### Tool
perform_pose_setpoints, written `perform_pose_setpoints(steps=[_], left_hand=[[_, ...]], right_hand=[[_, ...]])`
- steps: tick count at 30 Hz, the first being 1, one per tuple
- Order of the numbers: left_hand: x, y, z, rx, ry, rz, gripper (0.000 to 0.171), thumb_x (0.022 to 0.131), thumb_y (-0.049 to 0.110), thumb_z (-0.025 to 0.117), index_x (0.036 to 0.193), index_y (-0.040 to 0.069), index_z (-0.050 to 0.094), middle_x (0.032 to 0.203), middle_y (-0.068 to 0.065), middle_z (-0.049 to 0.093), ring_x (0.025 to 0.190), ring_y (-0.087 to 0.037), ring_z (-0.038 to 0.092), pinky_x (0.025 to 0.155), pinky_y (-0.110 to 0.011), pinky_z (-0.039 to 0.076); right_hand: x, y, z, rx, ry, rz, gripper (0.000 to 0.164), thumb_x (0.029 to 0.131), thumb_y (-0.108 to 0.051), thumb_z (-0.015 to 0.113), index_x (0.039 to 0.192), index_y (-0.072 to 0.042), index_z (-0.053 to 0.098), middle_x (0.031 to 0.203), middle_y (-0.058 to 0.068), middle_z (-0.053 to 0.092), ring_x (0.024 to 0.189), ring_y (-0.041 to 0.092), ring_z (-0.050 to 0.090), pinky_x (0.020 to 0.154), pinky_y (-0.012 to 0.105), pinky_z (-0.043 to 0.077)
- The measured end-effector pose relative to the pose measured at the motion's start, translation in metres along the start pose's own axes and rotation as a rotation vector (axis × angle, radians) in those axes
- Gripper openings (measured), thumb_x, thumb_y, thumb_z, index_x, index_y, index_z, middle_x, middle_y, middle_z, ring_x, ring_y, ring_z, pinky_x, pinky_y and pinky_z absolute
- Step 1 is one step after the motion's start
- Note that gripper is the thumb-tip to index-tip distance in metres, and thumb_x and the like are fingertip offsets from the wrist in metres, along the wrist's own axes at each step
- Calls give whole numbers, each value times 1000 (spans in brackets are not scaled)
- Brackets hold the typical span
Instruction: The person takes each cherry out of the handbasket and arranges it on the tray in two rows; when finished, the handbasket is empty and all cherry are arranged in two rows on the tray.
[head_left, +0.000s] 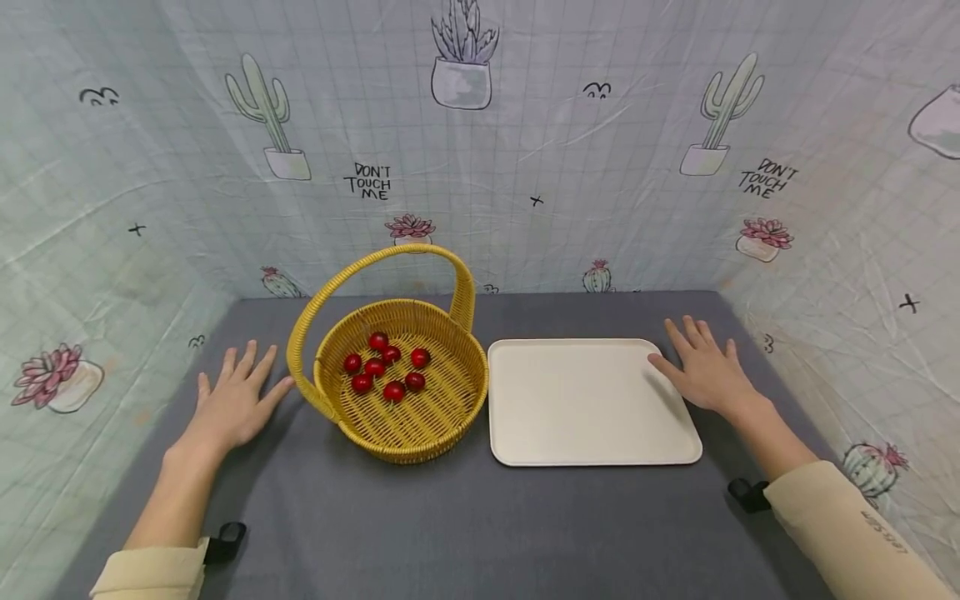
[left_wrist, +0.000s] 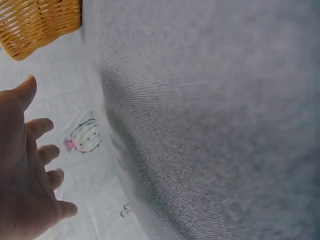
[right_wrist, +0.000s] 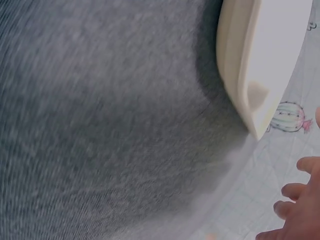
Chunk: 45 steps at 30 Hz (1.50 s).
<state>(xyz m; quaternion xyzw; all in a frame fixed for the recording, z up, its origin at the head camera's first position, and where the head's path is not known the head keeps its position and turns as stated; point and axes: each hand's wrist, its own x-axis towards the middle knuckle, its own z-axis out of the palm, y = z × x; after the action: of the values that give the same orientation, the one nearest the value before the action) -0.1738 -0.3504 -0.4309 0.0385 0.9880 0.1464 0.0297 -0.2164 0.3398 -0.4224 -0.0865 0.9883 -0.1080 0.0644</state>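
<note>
Cherries (head_left: 374,367): we count eight, all in the yellow wicker basket (head_left: 442,404); we see none on the white tray (head_left: 585,400).
Handling: we see neither hand holding anything, so we judge it either unbegun or over; we cannot tell which, nor what is left.
Basket: on the grey table (head_left: 450,533), at the tray's 9 o'clock; its handle (head_left: 463,296) arches upright; the fruit lies mostly toward its 10 o'clock, bare weave toward 4.
Tray: flat, at the basket's 3 o'clock, touching or just beside it, we cannot tell.
Left hand (head_left: 238,404): fingers spread, gripping nothing, at the basket's 9 o'clock, thumb just beside it.
Right hand (head_left: 708,371): fingers spread, gripping nothing, at the tray's 2 o'clock; whether the thumb touches its edge we cannot tell.
</note>
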Motion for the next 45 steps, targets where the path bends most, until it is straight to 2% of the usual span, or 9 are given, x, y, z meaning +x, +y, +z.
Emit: perform_pose_setpoints(steps=[6,13,18,22,25,29,32,40,45], left_hand=[[-10,7,-1,-130,29,8,79,110,57,32,162,0,15,163,-36,1,147,-57,-8,108,-84,-1],[-24,27,-6,-337,61,-36,76,109,52,40,158,-4,26,154,-39,29,138,-59,30,103,-77,32],[-32,45,-9,-518,97,-91,71,107,55,44,153,1,40,148,-30,44,132,-49,45,98,-64,47],[-40,58,-6,-732,127,-150,68,106,55,45,150,3,43,143,-18,50,123,-30,56,94,-41,57],[-45,64,-2,-944,123,-191,62,106,52,49,145,5,44,134,-8,53,113,-17,61,89,-28,59],[-51,68,3,-1259,77,-240,45,107,44,53,135,10,46,121,4,56,108,-12,62,90,-29,59],[-55,71,6,-1436,34,-289,33,109,35,52,132,12,44,116,8,58,107,-12,61,92,-29,58],[-71,94,16,-1662,-50,-445,17,113,25,46,128,18,43,110,8,59,104,-11,58,95,-31,55],[-79,113,18,-1671,-51,-463,21,112,22,47,130,17,38,112,5,55,101,-11,59,96,-31,55]], right_hand=[[1,-13,-1,45,32,-41,84,108,-60,35,162,1,14,164,33,-2,149,54,-3,109,83,1],[2,-34,-4,87,79,-104,76,109,-52,43,158,5,28,165,33,5,151,51,3,113,80,10],[4,-54,-6,121,108,-139,69,110,-45,47,153,8,37,165,32,10,151,49,7,116,73,18],[8,-68,-5,137,147,-174,62,109,-40,51,150,6,42,164,30,16,150,50,16,111,71,31],[11,-79,-4,149,164,-200,56,109,-35,54,148,5,46,162,30,22,146,50,24,104,71,40],[15,-93,-4,187,166,-233,48,108,-31,57,143,2,52,155,27,37,140,47,37,102,67,45],[17,-105,-3,232,175,-280,43,107,-28,59,139,0,56,146,24,49,132,45,48,100,63,48],[15,-135,-2,409,143,-369,35,104,-20,64,134,-2,61,131,15,63,118,34,60,88,50,58],[15,-153,0,496,104,-414,28,104,-19,66,129,-6,65,126,8,67,113,27,64,83,41,59]])
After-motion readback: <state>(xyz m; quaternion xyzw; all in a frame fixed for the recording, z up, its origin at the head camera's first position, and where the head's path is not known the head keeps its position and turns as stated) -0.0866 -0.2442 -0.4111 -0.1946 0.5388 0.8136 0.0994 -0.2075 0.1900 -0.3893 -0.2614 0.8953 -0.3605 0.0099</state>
